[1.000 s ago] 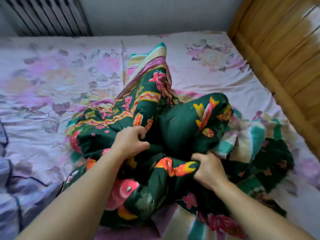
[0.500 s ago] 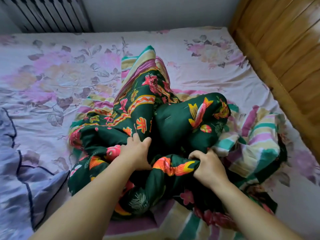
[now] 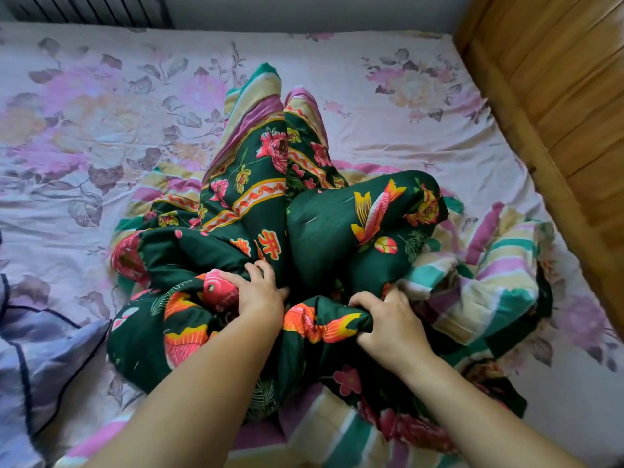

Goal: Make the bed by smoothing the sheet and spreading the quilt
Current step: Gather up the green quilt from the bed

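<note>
Head view: the quilt (image 3: 324, 231), dark green with fish and flowers and a striped underside, lies bunched in a heap in the middle of the floral sheet (image 3: 101, 130). The left hand (image 3: 260, 292) rests on the heap's near folds with fingers spread over a pink fish print, its grip released. Just right of it, the right hand (image 3: 391, 325) has its grip clenched on a fold of the quilt. Left of the quilt lies a lilac pillow (image 3: 37, 359) with dark piping. Right of the quilt a wooden bed board (image 3: 557, 106) borders the sheet. Beyond the quilt, a radiator (image 3: 87, 10) stands at the wall.
</note>
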